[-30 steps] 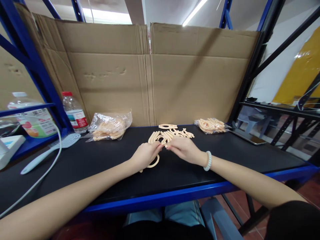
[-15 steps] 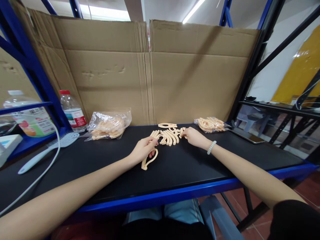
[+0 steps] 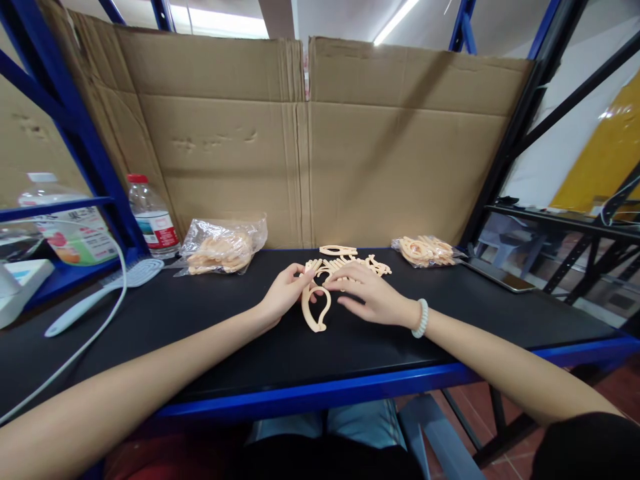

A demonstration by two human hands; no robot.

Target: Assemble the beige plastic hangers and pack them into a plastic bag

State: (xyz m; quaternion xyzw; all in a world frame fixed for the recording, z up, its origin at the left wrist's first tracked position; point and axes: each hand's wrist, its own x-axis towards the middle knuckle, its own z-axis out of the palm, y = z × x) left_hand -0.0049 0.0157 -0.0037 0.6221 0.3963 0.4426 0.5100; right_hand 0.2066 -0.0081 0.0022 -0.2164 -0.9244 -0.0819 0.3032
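Observation:
Pinched in my left hand point(image 3: 287, 293) is a cream-coloured curved piece point(image 3: 310, 315), its loop hanging toward me over the black table. My right hand point(image 3: 367, 293), with a pale beaded band on the wrist, hovers just right of that piece with its fingers apart. Whether its fingertips touch the piece is hard to tell. Behind both hands lie several loose cream pieces point(image 3: 381, 266), partly hidden by my right hand. One long narrow looped piece point(image 3: 338, 251) rests farther back.
Clear bags of similar pieces lie at the back left point(image 3: 220, 250) and back right point(image 3: 425, 251). A bottle point(image 3: 154, 227), a pale brush point(image 3: 125, 280) and a white cable are on the left. A phone point(image 3: 500, 275) lies right. Cardboard point(image 3: 225, 147) stands behind.
My right hand has left the loose pieces at the right and come over beside my left hand. The curved piece in my left hand has turned, its loop now showing more openly.

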